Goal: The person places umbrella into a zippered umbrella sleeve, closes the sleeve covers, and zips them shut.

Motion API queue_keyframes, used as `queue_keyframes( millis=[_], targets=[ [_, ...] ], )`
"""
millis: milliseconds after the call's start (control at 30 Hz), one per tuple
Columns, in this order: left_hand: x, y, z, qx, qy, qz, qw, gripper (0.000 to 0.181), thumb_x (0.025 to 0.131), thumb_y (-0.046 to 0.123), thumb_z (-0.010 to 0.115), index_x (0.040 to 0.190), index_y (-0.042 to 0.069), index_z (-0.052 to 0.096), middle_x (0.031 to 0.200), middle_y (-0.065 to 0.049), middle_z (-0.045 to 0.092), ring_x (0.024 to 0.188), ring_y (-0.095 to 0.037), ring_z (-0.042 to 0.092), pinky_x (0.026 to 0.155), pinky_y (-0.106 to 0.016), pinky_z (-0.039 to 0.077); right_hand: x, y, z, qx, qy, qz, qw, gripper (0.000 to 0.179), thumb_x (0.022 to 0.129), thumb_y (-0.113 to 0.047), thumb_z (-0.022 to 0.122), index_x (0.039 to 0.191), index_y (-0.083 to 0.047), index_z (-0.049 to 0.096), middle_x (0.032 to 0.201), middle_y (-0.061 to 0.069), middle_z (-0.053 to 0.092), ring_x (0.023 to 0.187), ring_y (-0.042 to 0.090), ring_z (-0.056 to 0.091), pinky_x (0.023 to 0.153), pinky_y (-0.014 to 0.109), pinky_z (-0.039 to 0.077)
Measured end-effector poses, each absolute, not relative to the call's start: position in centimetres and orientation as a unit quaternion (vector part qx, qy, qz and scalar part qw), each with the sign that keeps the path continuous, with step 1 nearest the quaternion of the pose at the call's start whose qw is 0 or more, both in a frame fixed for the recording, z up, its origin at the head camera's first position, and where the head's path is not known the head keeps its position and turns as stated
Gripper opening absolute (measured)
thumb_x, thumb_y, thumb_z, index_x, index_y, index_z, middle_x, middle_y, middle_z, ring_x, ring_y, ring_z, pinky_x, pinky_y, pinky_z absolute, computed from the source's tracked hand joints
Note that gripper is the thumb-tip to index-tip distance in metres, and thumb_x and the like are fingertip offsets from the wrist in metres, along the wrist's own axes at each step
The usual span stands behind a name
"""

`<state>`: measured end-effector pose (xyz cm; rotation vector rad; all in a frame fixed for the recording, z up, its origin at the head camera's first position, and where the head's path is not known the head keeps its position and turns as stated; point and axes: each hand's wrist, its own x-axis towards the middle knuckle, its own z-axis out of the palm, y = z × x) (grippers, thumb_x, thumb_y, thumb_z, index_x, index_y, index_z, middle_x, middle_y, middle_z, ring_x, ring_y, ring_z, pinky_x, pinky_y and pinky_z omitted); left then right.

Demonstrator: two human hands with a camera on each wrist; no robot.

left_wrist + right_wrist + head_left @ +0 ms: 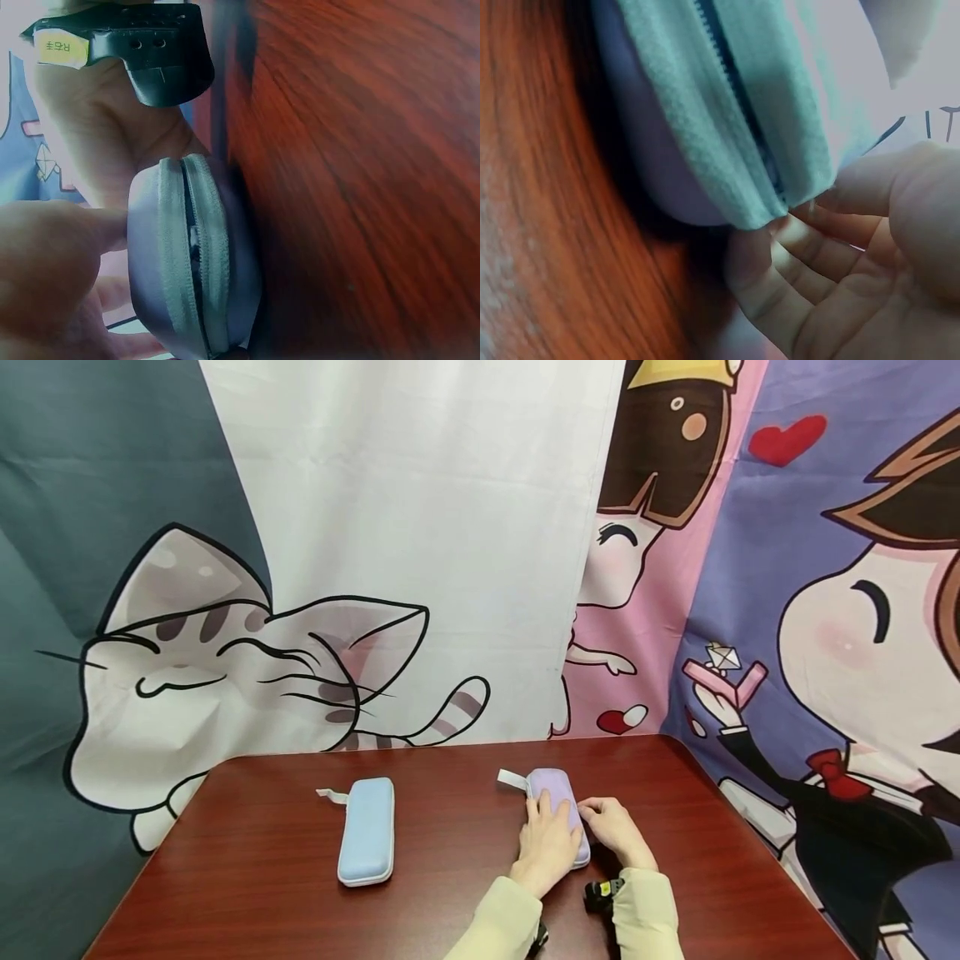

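A pale purple zip case lies on the table with a white wrist strap at its far left corner. My left hand rests on the top of it, fingers spread out along the lid. At its right side my right hand pinches at the zip edge, thumb and forefinger together. In the right wrist view those fingertips meet the zipper where its two tapes converge; the pull itself is hidden by them. A gap shows between the zipper tapes at the near end.
A light blue zip case with a white strap lies on the left of the reddish-brown table. A black wrist camera sits by the right wrist. Printed cloth hangs behind the table.
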<state>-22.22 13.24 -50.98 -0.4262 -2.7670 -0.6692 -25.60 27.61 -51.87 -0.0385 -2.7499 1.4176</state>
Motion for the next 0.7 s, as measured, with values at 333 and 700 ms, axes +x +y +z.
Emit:
queue_keyframes(
  millis=[333, 700],
  targets=[
    [-22.5, 12.1, -51.7, -0.142, -0.947, -0.266, 0.114, 0.041, 0.089, 0.031, 0.067, 0.127, 0.014, 0.063, 0.139, -0.016, 0.045, 0.119, -0.032, 0.042, 0.067, -0.042, 0.053, -25.4, 27.0, -51.4, 0.018, -0.873, 0.487, -0.01, 0.017, 0.094, -0.003, 0.056, 0.106, 0.005, 0.067, 0.081, 0.012, 0.065, 0.064, 0.02, 0.06, 0.059, 0.034, 0.053],
    [-22.8, 11.3, -51.0, -0.163, -0.928, -0.319, 0.102, 0.029, 0.092, 0.021, 0.06, 0.118, 0.015, 0.068, 0.136, -0.013, 0.051, 0.121, -0.03, 0.045, 0.077, -0.05, 0.051, -25.2, 26.4, -48.9, 0.122, -0.93, 0.337, 0.082, 0.024, 0.082, 0.0, 0.071, 0.106, 0.0, 0.072, 0.1, 0.014, 0.069, 0.089, 0.029, 0.065, 0.078, 0.043, 0.051]
  ],
)
